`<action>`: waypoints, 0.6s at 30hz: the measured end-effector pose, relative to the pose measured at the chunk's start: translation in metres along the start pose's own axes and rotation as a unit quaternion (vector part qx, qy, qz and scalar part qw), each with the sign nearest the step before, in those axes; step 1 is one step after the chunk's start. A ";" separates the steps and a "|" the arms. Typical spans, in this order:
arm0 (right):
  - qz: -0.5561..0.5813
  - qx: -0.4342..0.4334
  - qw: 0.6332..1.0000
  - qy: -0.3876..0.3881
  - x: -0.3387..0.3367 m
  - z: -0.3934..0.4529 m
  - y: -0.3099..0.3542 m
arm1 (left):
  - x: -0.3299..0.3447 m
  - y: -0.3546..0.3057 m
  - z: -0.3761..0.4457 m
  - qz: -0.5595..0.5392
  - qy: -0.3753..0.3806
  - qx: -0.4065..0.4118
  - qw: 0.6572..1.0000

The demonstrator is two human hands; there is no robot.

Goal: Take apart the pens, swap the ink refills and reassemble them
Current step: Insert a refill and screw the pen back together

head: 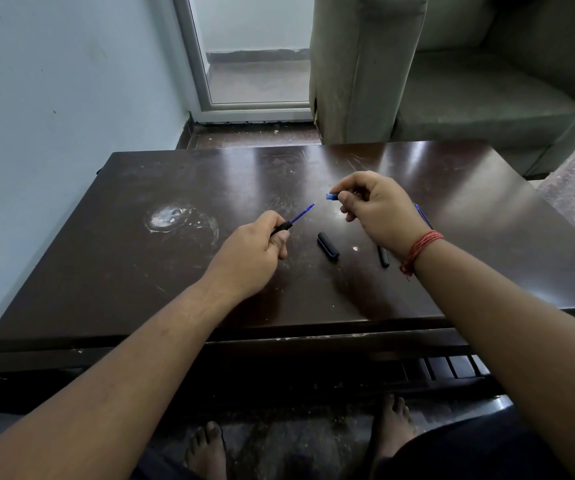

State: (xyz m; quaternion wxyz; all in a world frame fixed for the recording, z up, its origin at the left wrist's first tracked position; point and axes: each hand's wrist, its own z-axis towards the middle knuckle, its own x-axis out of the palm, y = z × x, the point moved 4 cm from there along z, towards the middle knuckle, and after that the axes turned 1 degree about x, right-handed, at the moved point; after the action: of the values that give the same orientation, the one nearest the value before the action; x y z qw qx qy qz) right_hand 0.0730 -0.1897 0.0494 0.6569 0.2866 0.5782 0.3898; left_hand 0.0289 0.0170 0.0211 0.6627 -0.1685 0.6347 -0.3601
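Pinching the small blue tip piece (330, 196) in the right hand (372, 213) while the left hand (255, 251) gripped the black barrel (281, 228) with blue refill (301, 213) protruding, misalignment risked bending the refill.

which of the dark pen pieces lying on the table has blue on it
The wider pen cap, lying between the two hands, shows a blue edge. The thinner black piece beside the right wrist is plain black.

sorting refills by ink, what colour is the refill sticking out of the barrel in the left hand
Blue. The refill juts from a black barrel gripped by the left hand; head view, the only one.
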 end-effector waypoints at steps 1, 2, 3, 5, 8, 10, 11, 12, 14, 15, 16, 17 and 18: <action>-0.001 -0.009 1.000 0.000 0.000 0.001 0.001 | 0.001 -0.001 0.000 0.001 0.002 0.002 1.000; -0.002 -0.016 1.000 0.001 0.000 0.001 0.002 | 0.001 -0.001 0.000 0.004 0.003 0.003 1.000; -0.002 -0.021 1.000 0.005 0.001 0.001 0.002 | 0.001 -0.001 0.000 0.006 0.005 0.003 1.000; -0.011 -0.032 0.999 0.016 0.003 0.001 0.003 | 0.002 -0.002 0.000 0.010 0.010 0.004 1.000; -0.036 -0.053 0.998 0.026 0.007 -0.001 0.008 | 0.002 -0.004 0.000 0.011 0.013 0.008 1.000; -0.047 -0.058 0.997 0.033 0.009 -0.002 0.011 | 0.001 -0.005 -0.001 0.010 0.013 0.012 1.000; -0.055 -0.058 0.996 0.037 0.010 -0.003 0.012 | 0.001 -0.006 -0.001 0.010 0.014 0.014 1.000; -0.064 -0.060 0.995 0.040 0.011 -0.003 0.013 | 0.001 -0.007 -0.001 0.011 0.014 0.015 1.000; -0.070 -0.064 0.995 0.044 0.012 -0.004 0.014 | 0.001 -0.008 -0.002 0.016 0.015 0.018 1.000; -0.068 -0.066 0.994 0.044 0.012 -0.004 0.014 | 0.001 -0.008 -0.002 0.017 0.015 0.018 1.000; -0.067 -0.068 0.994 0.045 0.011 -0.004 0.015 | 0.001 -0.008 -0.002 0.018 0.016 0.017 1.000; -0.067 -0.071 0.994 0.045 0.011 -0.004 0.016 | 0.001 -0.008 -0.002 0.019 0.018 0.016 1.000; -0.066 -0.073 0.994 0.046 0.011 -0.004 0.016 | 0.001 -0.008 -0.003 0.020 0.019 0.015 1.000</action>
State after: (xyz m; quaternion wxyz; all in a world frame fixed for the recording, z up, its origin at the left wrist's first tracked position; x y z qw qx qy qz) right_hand 0.0663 -0.1723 0.0557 0.6732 0.1806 0.5954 0.3996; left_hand 0.0242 0.0115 0.0260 0.6596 -0.1394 0.6452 -0.3595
